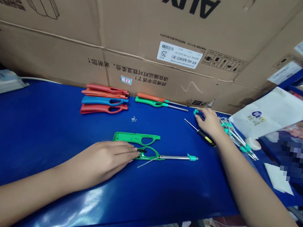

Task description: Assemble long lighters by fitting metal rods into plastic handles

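My left hand (114,157) presses, fingers together, on a green lighter handle half (150,149) and covers its rear end. A metal tube (175,157) with a teal tip piece extends from that half to the right, and a thin grey wire (146,163) hangs out toward me. Just behind lies the matching green handle half (128,137), inner side up. At the back right, my right hand (209,121) has its thumb and fingertips around a small teal piece (196,112). A black and yellow screwdriver (206,137) lies below that hand.
Several red, orange and blue handles (104,101) lie at the back, beside two lighters with metal tubes (161,102). Tiny screws (133,119) sit mid-table. Right of my hand lie metal tubes with teal parts (239,139) and a white bag (270,111). A large cardboard box (141,25) stands behind.
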The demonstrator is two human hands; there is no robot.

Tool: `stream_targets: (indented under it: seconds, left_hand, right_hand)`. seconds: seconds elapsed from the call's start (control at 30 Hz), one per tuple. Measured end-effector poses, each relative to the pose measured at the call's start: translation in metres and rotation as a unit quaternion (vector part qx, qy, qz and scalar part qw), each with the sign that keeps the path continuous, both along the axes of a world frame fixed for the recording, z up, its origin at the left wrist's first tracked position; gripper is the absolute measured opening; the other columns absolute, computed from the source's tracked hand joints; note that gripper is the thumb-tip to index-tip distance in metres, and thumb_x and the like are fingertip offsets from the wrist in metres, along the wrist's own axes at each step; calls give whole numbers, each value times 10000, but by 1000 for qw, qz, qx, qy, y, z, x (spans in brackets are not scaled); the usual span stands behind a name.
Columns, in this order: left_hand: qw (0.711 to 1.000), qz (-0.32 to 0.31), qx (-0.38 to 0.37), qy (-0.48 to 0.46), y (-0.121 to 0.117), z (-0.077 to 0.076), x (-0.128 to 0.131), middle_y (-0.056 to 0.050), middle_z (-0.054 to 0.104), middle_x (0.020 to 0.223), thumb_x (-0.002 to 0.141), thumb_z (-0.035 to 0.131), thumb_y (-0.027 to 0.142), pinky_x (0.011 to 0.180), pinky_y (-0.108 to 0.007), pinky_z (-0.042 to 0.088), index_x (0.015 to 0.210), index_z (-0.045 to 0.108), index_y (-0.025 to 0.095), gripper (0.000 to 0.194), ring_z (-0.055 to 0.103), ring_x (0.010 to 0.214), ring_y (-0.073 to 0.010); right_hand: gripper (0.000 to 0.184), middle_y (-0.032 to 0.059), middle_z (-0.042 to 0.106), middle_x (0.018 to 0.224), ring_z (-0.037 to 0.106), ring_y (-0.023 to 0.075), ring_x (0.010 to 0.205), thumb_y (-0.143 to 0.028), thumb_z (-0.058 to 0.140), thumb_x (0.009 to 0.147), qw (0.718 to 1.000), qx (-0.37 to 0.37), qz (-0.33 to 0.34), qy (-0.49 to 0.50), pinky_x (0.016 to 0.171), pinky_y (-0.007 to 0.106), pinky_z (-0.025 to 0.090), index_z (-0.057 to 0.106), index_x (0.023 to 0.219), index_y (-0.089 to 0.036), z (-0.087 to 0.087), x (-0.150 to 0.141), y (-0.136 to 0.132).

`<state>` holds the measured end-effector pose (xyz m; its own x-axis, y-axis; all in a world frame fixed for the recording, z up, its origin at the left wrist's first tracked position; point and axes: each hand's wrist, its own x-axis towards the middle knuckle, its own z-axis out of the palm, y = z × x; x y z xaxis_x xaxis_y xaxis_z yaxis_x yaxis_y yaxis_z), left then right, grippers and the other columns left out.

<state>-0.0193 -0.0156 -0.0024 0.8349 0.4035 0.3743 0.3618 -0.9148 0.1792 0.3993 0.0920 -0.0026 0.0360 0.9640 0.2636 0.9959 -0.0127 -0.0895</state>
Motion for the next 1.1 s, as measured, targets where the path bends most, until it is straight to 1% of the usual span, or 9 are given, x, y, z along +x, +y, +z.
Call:
stream_targets:
  seconds: [0.2, 0.33, 0.4, 0.47, 0.63, 0.73, 0.83, 0.9, 1.1]
  left_hand:
    - [1000, -4, -4, -18, 1, -3, -3, -72, 746, 1244, 1052, 482, 212, 979, -382, 624, 1286, 676, 181, 306, 728, 1124, -222]
    - [1000, -5, -11, -21, 1, -3, -4, -75, 745, 1237, 1046, 488, 201, 994, -385, 616, 1271, 683, 187, 298, 723, 1129, -220]
    - [1000, -1, -13, -22, 1, -3, -3, -74, 745, 1237, 1041, 494, 199, 994, -382, 615, 1275, 683, 194, 301, 723, 1127, -219]
    - [1000, 2, -8, -24, 1, -3, -3, -76, 747, 1229, 1037, 499, 198, 979, -379, 620, 1272, 687, 196, 302, 727, 1113, -220]
    - [1000, 5, 10, -26, 0, 0, -1, -84, 756, 1199, 1022, 523, 197, 937, -362, 629, 1245, 702, 184, 286, 741, 1073, -223]
    - [1000, 8, 12, -27, -1, 4, 0, -80, 761, 1181, 1015, 538, 197, 903, -349, 632, 1229, 705, 181, 272, 746, 1037, -218]
    - [999, 15, 6, -28, -1, 6, 1, -74, 762, 1170, 1006, 555, 189, 871, -345, 632, 1218, 703, 180, 259, 748, 1013, -216]
    - [999, 21, -3, -32, -1, 7, 2, -72, 763, 1165, 997, 570, 181, 880, -340, 626, 1224, 700, 184, 262, 746, 1014, -212]
    - [998, 38, -37, -44, 2, 7, 4, -72, 763, 1130, 988, 608, 231, 885, -313, 612, 1212, 711, 202, 248, 734, 1009, -196]
  right_hand:
    - [366, 102, 631, 1308, 652, 241, 1111, -376, 641, 986, 999, -34, -9, 0, 936, 468, 567, 615, 1293, -178, 3, 0, 23]
    - [320, 106, 643, 1276, 656, 236, 1090, -342, 643, 983, 999, -28, 9, 35, 929, 456, 569, 634, 1250, -166, 7, -9, 23]
    - [201, 136, 653, 1218, 663, 244, 1064, -223, 629, 960, 997, -11, 31, 63, 951, 453, 551, 671, 1135, -133, 13, -19, 16]
    - [195, 164, 651, 1181, 682, 248, 1006, -117, 570, 915, 993, 7, 63, 94, 934, 435, 550, 680, 1076, -132, 22, -34, 3]
    - [228, 56, 733, 1054, 705, 181, 854, -146, 566, 876, 966, -46, 194, 167, 725, 303, 576, 657, 1074, -211, 30, -83, -54]
    - [271, 42, 741, 1041, 692, 175, 855, -97, 566, 842, 952, -79, 239, 175, 754, 307, 562, 658, 1068, -217, 22, -103, -79]
    - [350, 76, 705, 1134, 657, 223, 1010, -63, 550, 829, 947, -81, 265, 163, 921, 405, 528, 643, 1134, -210, 15, -106, -86]
    - [360, 89, 676, 1175, 634, 238, 1061, -94, 578, 842, 945, -83, 275, 154, 966, 430, 506, 616, 1181, -209, 13, -103, -85]
    - [156, 80, 628, 1020, 628, 255, 944, -273, 637, 894, 967, -90, 216, 103, 835, 412, 519, 578, 1024, -209, 11, -92, -86]
